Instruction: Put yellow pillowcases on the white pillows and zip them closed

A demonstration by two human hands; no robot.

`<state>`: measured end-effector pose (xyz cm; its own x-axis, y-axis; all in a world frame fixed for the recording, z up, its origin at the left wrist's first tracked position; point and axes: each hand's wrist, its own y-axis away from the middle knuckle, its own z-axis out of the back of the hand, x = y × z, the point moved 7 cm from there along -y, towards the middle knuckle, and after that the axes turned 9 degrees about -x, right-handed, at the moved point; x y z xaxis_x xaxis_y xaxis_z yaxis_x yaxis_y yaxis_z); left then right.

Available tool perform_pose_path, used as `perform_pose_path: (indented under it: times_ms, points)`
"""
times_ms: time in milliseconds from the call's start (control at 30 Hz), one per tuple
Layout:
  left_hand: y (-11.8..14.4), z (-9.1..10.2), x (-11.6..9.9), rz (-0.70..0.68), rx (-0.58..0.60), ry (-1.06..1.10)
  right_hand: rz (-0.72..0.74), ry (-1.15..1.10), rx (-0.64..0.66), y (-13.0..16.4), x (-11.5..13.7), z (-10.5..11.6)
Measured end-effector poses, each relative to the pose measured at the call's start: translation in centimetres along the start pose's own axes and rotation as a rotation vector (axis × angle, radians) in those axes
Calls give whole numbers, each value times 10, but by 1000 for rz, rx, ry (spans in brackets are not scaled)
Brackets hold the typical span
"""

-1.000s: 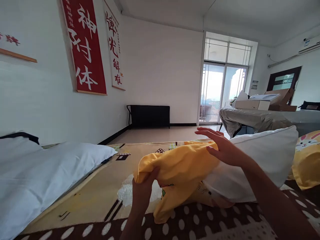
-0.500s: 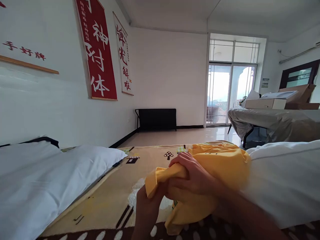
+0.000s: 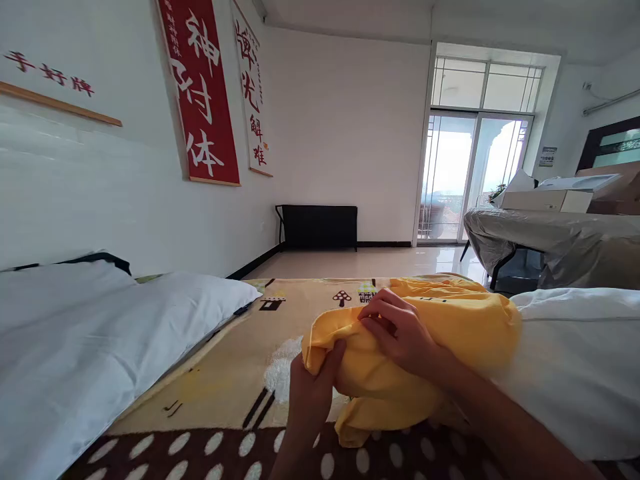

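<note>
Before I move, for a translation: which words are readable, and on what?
"手好牌": leftmost white hanging scroll
"神附体": red hanging scroll, top cut off
"光解难": narrow white scroll; top character unclear
Too small or blurred: scrolls' side columns, white wall notice, beige patterned blanket lettering.

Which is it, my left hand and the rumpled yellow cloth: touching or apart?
Touching. The head view shows your left hand gripping the yellow cloth, thumb over its edge.
</note>
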<state>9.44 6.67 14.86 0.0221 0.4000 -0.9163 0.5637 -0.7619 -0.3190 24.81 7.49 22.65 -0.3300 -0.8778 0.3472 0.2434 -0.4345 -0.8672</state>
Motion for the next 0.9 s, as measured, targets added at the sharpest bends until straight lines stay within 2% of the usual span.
perform_pose_path:
  times_ms: [100,200,367,500,600,700,767,900]
  points:
    - [0,5,4,-1,-77,56,15,109,108,-10,2,6]
    - [3,9,5,-18,-121,79,57,184,317,-17,4,6]
    - [7,7,-2,-46,-20,39,-141,87,632,-17,-6,-3]
    - [4,4,-2,-77,101,26,-154,33,786,-15,-4,-12]
    - [3,2,-1,-91,144,36,-136,-1,741,-22,-1,-10]
    - [6,5,-4,-62,88,104,-166,-114,706,-25,3,-9]
    - [10,6,-6,-22,42,137,-183,-99,668,-26,4,-9]
    - [17,8,-11,35,-12,129,-48,23,505,-29,16,-6]
